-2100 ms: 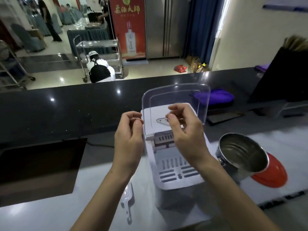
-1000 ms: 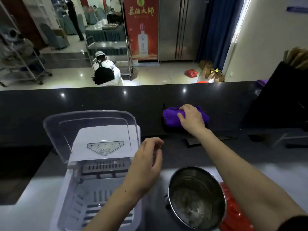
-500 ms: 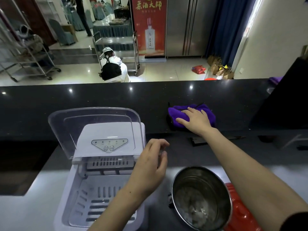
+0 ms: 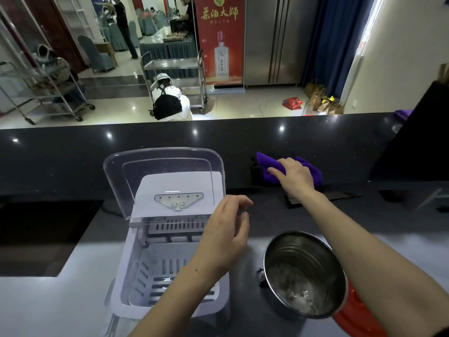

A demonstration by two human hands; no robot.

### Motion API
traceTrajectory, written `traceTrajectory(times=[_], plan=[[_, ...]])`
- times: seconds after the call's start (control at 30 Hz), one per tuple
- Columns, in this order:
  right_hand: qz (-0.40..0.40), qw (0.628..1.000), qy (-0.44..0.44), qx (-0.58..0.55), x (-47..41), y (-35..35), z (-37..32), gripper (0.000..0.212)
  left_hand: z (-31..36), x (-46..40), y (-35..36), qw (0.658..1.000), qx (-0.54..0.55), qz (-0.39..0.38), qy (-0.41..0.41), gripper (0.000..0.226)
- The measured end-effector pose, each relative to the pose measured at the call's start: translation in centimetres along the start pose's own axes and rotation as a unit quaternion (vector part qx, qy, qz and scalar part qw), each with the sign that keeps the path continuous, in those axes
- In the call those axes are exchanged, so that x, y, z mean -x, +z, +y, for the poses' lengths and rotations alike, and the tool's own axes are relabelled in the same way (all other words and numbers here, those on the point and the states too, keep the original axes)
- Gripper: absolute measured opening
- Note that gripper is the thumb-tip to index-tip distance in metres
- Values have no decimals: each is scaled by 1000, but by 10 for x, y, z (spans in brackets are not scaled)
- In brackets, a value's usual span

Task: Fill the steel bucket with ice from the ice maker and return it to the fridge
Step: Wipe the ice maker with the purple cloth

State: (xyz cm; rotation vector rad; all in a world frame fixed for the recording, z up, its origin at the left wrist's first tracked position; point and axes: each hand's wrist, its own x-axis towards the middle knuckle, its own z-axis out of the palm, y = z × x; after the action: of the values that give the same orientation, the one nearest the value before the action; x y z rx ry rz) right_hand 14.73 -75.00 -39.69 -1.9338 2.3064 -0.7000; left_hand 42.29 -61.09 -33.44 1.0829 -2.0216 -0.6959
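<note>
Right hand (image 4: 295,177) rests flat, fingers straight, on purple cloth (image 4: 313,170) far right on dark counter (image 4: 73,154). Left hand (image 4: 224,235) hovers over ice maker (image 4: 155,263), fingers loosely curled, holding nothing. Its clear lid (image 4: 116,176) is up. Steel bucket (image 4: 305,273) stands just right of it, near side, some ice inside.
</note>
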Motion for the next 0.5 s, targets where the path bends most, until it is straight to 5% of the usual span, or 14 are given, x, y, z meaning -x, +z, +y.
traceTrajectory(times=[0.5], plan=[[177,924,64,-334,121,-59,-110,22,-28,54,-91,1000,14,19,6,23]])
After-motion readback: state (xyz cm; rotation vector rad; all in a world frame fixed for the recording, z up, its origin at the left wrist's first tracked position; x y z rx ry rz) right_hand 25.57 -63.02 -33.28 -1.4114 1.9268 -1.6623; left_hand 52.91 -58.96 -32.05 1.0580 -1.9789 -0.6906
